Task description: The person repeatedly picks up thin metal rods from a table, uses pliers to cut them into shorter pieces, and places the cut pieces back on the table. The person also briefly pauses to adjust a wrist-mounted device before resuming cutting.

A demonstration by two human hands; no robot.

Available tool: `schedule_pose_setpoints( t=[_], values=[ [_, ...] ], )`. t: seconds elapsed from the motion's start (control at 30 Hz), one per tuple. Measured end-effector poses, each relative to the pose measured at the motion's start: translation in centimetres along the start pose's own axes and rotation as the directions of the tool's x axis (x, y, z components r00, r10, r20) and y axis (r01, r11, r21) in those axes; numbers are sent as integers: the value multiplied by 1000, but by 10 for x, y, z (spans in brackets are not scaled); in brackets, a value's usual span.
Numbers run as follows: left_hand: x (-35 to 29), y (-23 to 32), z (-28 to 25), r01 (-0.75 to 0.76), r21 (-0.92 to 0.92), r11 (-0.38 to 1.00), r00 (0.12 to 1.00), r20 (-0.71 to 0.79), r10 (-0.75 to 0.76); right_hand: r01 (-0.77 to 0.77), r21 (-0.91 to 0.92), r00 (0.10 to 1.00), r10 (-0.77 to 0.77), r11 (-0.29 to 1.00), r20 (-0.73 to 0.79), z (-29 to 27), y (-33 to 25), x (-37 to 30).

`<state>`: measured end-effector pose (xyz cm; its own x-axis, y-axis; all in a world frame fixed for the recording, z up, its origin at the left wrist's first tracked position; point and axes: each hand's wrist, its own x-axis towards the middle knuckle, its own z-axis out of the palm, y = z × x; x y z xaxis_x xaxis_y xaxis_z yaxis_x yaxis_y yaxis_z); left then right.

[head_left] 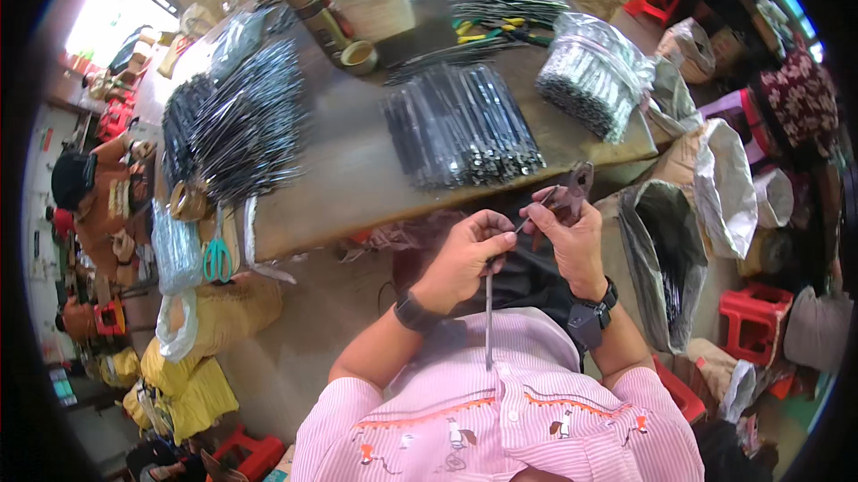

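Note:
My left hand (466, 251) pinches a thin grey metal rod (489, 317), whose long end hangs down in front of my shirt. My right hand (574, 236) is closed around pliers (583, 178) with worn, dark reddish-brown metal. Its thumb and forefinger also meet near a thin upper piece that runs up from the left fingers; whether this is part of the same rod I cannot tell. Both hands are close together just off the table's near edge. Beyond them, a row of dark metal strips (460, 125) lies side by side on the table (340, 147).
A plastic-wrapped bundle (594, 71) lies on the table's right, a pile of dark rods (250, 120) on its left. Farther back are a flask (308, 0), a box (375, 0) and yellow-handled tools (505, 28). Teal scissors (217, 259) hang left; an open sack (666, 259) stands right.

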<state>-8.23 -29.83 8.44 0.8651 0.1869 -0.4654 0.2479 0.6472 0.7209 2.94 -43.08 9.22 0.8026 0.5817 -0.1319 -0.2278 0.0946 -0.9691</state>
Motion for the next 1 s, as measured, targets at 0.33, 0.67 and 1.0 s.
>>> schedule_pose_setpoints(
  t=[0.33,0.67,1.0],
  values=[
    [-10,-2,15,-148,284,947,989,14,150,-453,732,880,388,509,275,-69,3,-25],
    [-15,4,31,-581,680,448,764,265,588,-266,-167,911,304,949,279,-77,15,-49],
    [-14,-1,26,-550,630,548,808,235,540,156,-624,931,97,765,351,-75,16,-44]
  ],
)
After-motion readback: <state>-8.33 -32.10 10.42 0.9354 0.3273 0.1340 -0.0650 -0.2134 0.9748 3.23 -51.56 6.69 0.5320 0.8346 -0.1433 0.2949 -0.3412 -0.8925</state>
